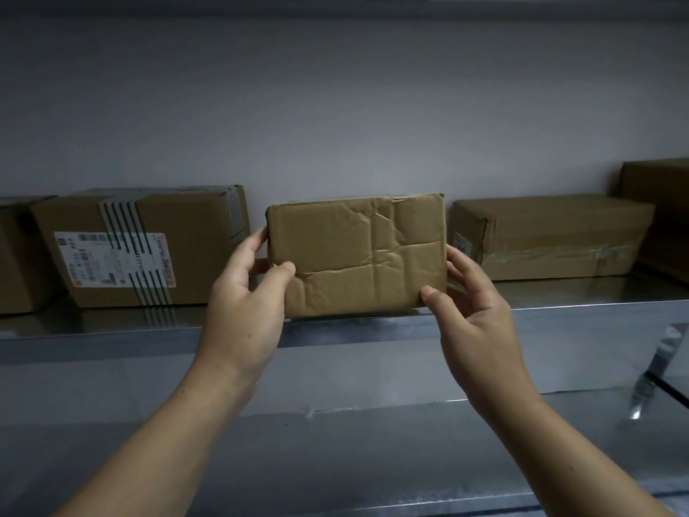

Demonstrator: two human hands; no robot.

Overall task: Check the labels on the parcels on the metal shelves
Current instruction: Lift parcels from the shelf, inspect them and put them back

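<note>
While the parcel (358, 255) stands upright, its plain creased face toward the camera and long axis left to right, the left hand (246, 292) and right hand (473, 315) pinch its ends above the metal shelf (559, 289).

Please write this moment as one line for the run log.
phase: label check | left hand: holds creased parcel | right hand: holds same parcel | facing side: no label seen | labelled box: on metal shelf
</note>
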